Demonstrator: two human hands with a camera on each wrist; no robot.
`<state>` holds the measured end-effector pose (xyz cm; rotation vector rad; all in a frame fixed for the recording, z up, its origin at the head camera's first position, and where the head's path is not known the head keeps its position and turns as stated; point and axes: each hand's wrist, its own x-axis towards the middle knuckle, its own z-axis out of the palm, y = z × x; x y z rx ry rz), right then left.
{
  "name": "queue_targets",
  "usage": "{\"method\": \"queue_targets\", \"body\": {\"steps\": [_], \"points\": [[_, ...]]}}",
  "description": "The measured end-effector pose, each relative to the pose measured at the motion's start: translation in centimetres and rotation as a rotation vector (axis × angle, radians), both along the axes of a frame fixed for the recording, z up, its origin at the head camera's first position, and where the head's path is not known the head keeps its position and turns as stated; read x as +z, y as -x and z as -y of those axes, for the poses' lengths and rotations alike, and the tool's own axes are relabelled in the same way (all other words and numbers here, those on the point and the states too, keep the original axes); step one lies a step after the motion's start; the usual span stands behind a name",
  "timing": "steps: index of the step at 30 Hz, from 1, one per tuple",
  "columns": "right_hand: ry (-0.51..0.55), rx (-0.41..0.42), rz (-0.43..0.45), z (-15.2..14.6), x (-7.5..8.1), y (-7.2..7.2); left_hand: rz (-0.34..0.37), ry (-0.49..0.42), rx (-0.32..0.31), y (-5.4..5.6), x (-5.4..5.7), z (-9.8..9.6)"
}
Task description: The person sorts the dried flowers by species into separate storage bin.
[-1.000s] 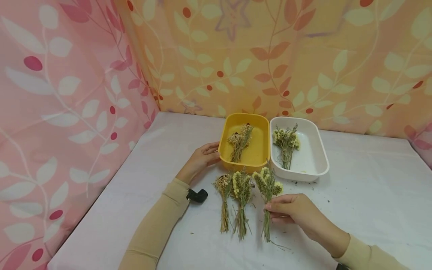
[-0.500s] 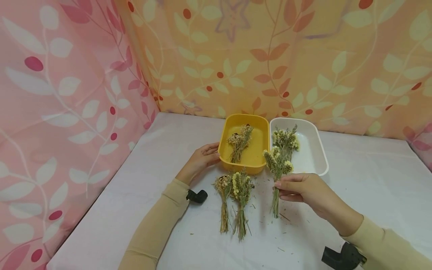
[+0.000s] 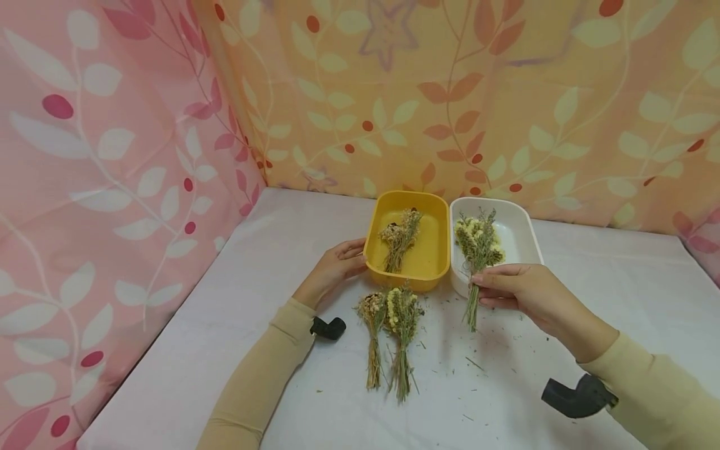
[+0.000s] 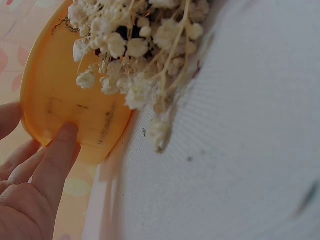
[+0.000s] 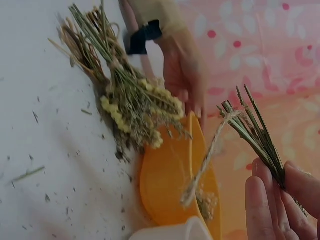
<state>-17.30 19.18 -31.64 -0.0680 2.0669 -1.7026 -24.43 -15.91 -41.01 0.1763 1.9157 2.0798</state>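
My right hand [image 3: 529, 287] pinches a bunch of dried flowers [image 3: 471, 315] by its stems. The yellow blooms hang over the left part of the white container [image 3: 514, 231] and overlap the bunch inside it. A loose end of twine [image 5: 206, 157] trails from the held stems in the right wrist view. At the left side of the yellow container [image 3: 432, 259], my left hand [image 3: 336, 265] touches the outer wall with extended fingers. One bunch of dried flowers [image 3: 400, 237] lies in that container. In front of it lie a pale bunch [image 3: 372, 337] and a yellow-flowered bunch [image 3: 402, 337], side by side.
Both containers stand side by side near the patterned back cloth [image 3: 394, 125]. Bits of stem [image 3: 475, 364] and small crumbs are scattered over the white table [image 3: 349, 412]. A pink leaf-patterned cloth [image 3: 112, 219] hangs on the left.
My right hand has lifted its bunch off the table and carried it back and to the right, over the white container. My left hand has stayed at the yellow container.
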Motion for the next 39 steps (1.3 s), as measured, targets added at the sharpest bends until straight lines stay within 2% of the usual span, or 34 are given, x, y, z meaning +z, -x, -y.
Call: {"method": "queue_targets", "body": {"steps": [10,16,22,32,39], "points": [[-0.043,-0.059,-0.004,-2.0,0.0,3.0,0.003,0.011,0.016,0.0,-0.1,-0.1],[0.053,-0.088,0.025,-3.1,-0.2,4.8,0.014,-0.001,0.032,-0.1,-0.1,-0.3],[0.118,-0.128,0.058,-4.0,-0.3,6.3,-0.009,0.017,0.018,0.0,-0.1,-0.3],[0.062,-0.172,0.052,-4.1,-0.6,8.6,-0.005,0.015,0.026,0.1,-0.2,-0.1],[0.092,-0.187,0.059,-4.1,-1.2,9.7,-0.003,0.014,0.014,0.0,-0.2,-0.1]]}}
